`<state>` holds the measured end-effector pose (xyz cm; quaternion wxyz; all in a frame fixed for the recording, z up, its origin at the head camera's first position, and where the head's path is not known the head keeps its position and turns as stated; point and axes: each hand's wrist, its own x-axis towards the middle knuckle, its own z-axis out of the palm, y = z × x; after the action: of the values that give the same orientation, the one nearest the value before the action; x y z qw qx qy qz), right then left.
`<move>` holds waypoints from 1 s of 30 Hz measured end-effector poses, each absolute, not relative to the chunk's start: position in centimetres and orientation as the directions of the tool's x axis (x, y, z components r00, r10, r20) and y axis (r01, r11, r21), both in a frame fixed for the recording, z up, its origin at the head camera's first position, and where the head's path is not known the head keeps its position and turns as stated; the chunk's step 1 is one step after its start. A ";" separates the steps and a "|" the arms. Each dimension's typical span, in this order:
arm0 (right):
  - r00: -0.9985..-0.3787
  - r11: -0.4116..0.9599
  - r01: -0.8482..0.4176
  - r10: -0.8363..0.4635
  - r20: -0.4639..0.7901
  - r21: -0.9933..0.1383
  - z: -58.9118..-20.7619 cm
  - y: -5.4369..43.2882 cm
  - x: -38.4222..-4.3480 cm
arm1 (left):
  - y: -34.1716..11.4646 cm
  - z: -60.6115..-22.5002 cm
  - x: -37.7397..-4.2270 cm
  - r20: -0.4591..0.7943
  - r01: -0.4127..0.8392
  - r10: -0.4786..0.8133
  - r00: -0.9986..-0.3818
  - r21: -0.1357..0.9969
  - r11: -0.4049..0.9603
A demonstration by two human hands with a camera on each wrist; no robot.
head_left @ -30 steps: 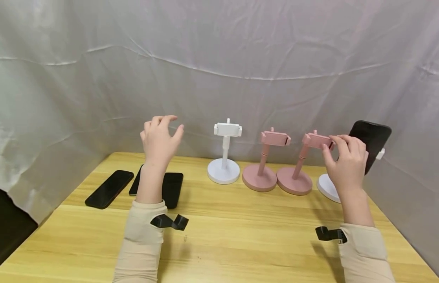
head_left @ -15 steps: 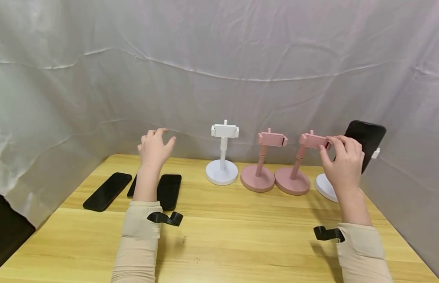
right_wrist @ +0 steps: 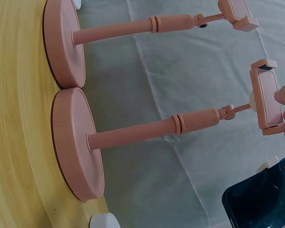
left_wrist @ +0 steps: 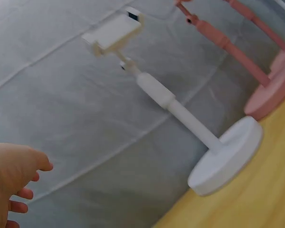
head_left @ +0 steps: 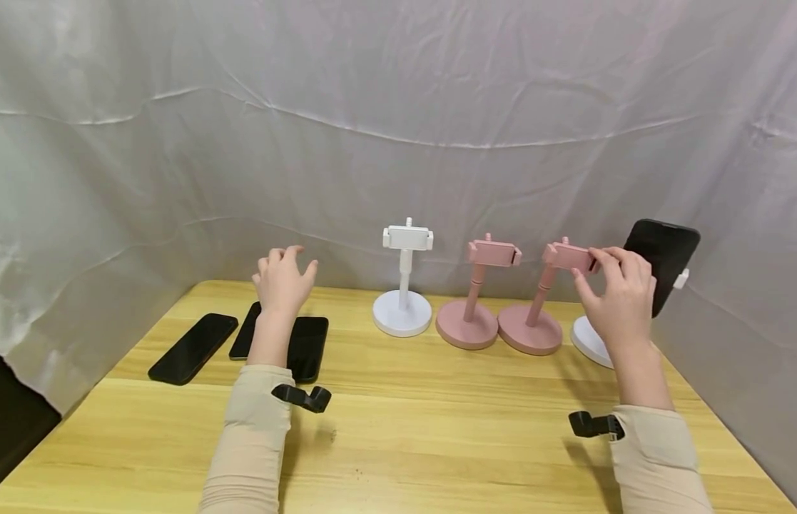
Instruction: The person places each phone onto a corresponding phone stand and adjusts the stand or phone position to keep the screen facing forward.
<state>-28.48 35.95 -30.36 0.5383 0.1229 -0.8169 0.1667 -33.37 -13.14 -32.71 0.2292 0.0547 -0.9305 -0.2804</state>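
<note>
My left hand [head_left: 282, 282] hovers empty above the black phones, thumb spread from its fingers. Below it are a middle phone [head_left: 245, 335], partly covered by my arm, and a right phone [head_left: 308, 348]. In the right wrist view, the rightmost pink phone stand [right_wrist: 133, 137] stands upright, with the thumb and fingers of my right hand [head_left: 623, 296] at the end of its clamp [right_wrist: 267, 97]. Thumb and forefinger are apart; contact is hard to judge. Behind that hand, a white stand [head_left: 591, 341] holds a black phone [head_left: 668, 253], partly hidden.
A white phone stand [head_left: 402, 314] and another pink phone stand [head_left: 466, 325] stand along the wooden table's [head_left: 437, 442] back. One more black phone [head_left: 194, 348] lies at the left. Grey cloth [head_left: 372, 107] hangs close behind the stands.
My left hand has come down and slightly left toward the phones. At the pink clamp, my right thumb has moved away from the forefinger. The stands have stayed in place.
</note>
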 end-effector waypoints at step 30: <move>-0.383 0.940 -0.332 -0.058 0.922 -0.078 -31.0 37.2 -29.7 | -12.2 -36.4 -32.1 0.398 0.155 0.053 -0.916 0.228 0.961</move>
<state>-29.71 37.16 -31.01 0.5426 0.1186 -0.8220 0.1259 -32.10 -12.19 -36.35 0.1980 -0.0535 -0.9703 -0.1284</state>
